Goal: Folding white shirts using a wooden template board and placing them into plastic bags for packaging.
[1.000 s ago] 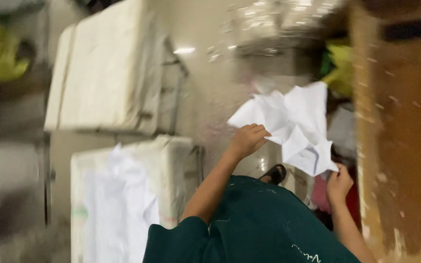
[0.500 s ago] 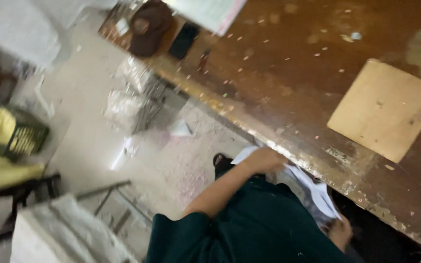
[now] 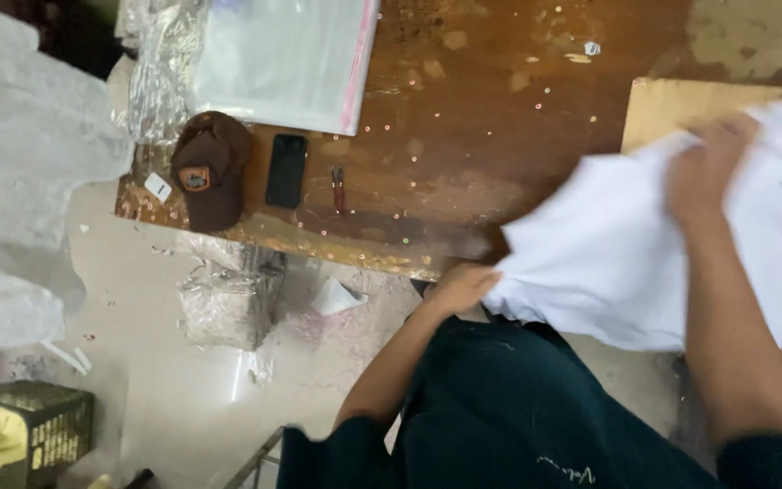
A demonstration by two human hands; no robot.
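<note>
A white cloth (image 3: 626, 263) hangs spread between my two hands over the near edge of the brown wooden table (image 3: 481, 154). My left hand (image 3: 459, 288) grips its lower left corner, close to my dark green shirt. My right hand (image 3: 708, 167), blurred by motion, grips the cloth higher up at the right. The cloth covers part of a tan cardboard sheet (image 3: 681, 104) lying on the table.
On the table's left end lie a brown cap (image 3: 210, 167), a black phone (image 3: 286, 169), a small dark pen-like tool (image 3: 338, 187) and a clear plastic bag (image 3: 282, 59). Crumpled plastic (image 3: 224, 308) lies on the floor, a green crate (image 3: 33, 426) at bottom left.
The view has swung from the floor and stacked bundles up onto the table. My hands have lifted the white cloth from below the table edge and spread it over the tabletop.
</note>
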